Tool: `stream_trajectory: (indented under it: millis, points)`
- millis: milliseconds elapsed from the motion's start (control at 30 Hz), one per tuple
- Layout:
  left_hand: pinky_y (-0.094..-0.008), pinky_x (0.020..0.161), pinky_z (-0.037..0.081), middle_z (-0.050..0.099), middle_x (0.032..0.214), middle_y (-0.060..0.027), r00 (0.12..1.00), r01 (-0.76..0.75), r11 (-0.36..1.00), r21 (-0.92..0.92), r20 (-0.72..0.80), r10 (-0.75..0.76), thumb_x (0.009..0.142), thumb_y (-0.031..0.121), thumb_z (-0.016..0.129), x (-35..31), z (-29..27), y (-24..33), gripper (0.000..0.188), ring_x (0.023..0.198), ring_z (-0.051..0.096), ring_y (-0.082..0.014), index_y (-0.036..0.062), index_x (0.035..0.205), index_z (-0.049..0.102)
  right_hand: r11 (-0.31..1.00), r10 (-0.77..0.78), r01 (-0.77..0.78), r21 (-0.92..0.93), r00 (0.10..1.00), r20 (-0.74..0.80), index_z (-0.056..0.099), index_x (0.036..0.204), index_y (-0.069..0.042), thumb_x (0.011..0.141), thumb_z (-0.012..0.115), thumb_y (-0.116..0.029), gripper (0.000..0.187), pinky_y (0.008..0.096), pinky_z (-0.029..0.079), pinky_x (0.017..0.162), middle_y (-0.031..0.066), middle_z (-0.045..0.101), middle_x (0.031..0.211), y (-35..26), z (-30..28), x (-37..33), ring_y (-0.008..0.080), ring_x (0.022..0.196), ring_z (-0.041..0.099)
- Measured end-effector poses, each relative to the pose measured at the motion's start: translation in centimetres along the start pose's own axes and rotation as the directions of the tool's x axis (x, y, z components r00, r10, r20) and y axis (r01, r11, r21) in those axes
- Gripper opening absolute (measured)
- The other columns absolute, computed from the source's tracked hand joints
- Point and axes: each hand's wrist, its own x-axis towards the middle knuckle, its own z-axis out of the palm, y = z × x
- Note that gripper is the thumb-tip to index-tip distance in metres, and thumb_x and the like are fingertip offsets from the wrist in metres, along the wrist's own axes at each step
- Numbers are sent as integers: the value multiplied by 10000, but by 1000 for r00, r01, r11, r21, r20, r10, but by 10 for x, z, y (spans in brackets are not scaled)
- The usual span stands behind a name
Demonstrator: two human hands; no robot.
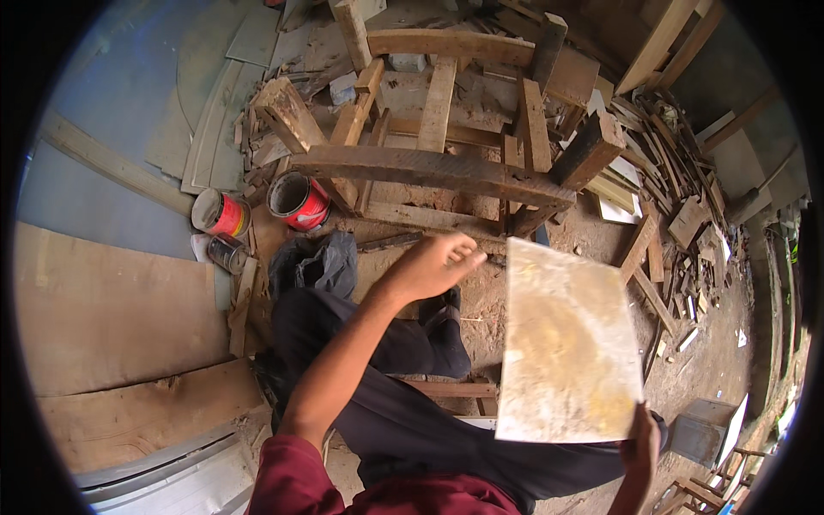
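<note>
A flat, four-sided pale board (566,343) with yellow-brown stains tilts above my lap. My right hand (639,442) grips it at its lower right corner. Left of the board's upper edge, my left hand (438,262) hangs in the air, apart from it. Its fingers are loosely bent and somewhat blurred, with no held thing visible. A small dark piece shows just past the fingertips, and I cannot tell what it is. Beyond both hands stands a rough wooden frame (438,172) with thick legs and a curved front rail.
Two red paint cans (300,202) and a smaller dark can (227,255) stand at the left, near a black plastic bag (313,264). Wood offcuts (687,223) lie heaped at the right. A plywood sheet (116,309) fills the left side. A grey box (704,433) sits lower right.
</note>
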Motion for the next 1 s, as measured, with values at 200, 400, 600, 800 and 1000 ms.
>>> stream_trajectory:
  millis: [200,400,600,800,1000]
  points:
    - [-408,931,483,683,1026,-126,637,-241,698,675,-432,638,943,163,596,30,-142,-38,176,1016,638,-309,22,1011,675,993,120,-111,-46,914,386,563,1234,-41,1040,444,-386,414,313,534,541,66,676,948,57,172,5,161,680,660]
    - [-433,831,480,684,930,-158,874,-56,611,790,-256,412,982,286,451,52,-187,-79,340,896,649,-341,29,924,665,991,-137,105,88,770,623,531,1250,-47,1027,436,-488,503,370,573,695,80,602,1084,37,338,51,188,916,644]
    - [-429,738,447,667,814,-141,821,-52,621,782,-321,473,953,239,469,63,-172,-72,303,794,628,-351,24,834,647,956,-221,91,280,849,479,517,1274,-25,954,394,-682,741,418,585,762,107,572,1141,39,481,144,239,999,614]
    - [-404,739,434,650,779,-109,805,-33,623,782,-349,480,905,218,492,68,-171,-68,253,763,615,-320,44,793,638,946,-119,42,320,967,224,528,1262,46,951,420,-674,791,375,553,749,149,635,1060,25,552,198,247,909,648]
    - [-402,713,433,641,763,-95,793,6,601,800,-370,484,893,224,497,50,-179,-77,249,741,611,-311,53,774,634,944,18,-120,308,949,315,475,1314,64,974,616,-373,572,317,570,737,185,630,1166,74,559,174,215,958,660]
